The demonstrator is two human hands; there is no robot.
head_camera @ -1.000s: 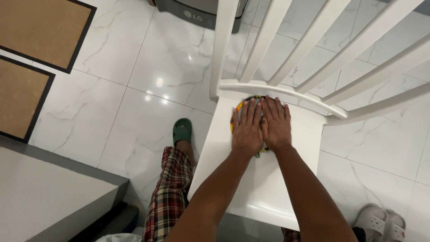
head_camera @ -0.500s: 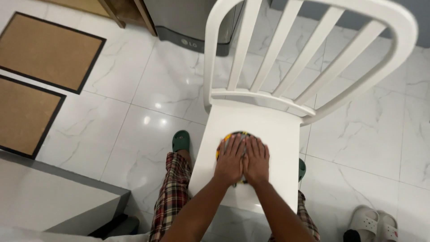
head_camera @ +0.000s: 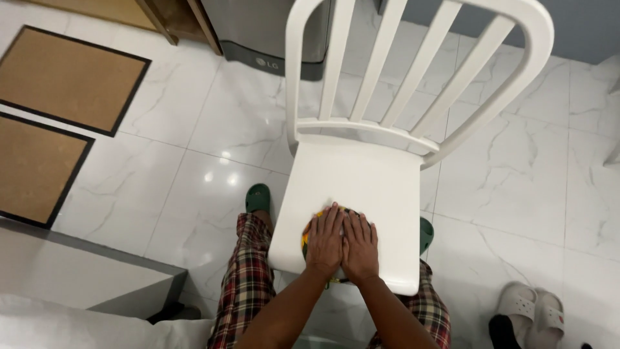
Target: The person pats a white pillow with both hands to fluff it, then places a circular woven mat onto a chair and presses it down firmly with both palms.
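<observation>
Since the earlier frames both hands have slid back from the chair's backrest toward the front edge of the seat, taking the cloth (head_camera: 321,220) along. The left hand (head_camera: 325,240) and right hand (head_camera: 359,249) lie side by side, fingers flat and outstretched, pressing rather than gripping. The cloth sits directly beneath the fingers on the white chair (head_camera: 361,174), mostly hidden, only yellow-green edges showing.
</observation>
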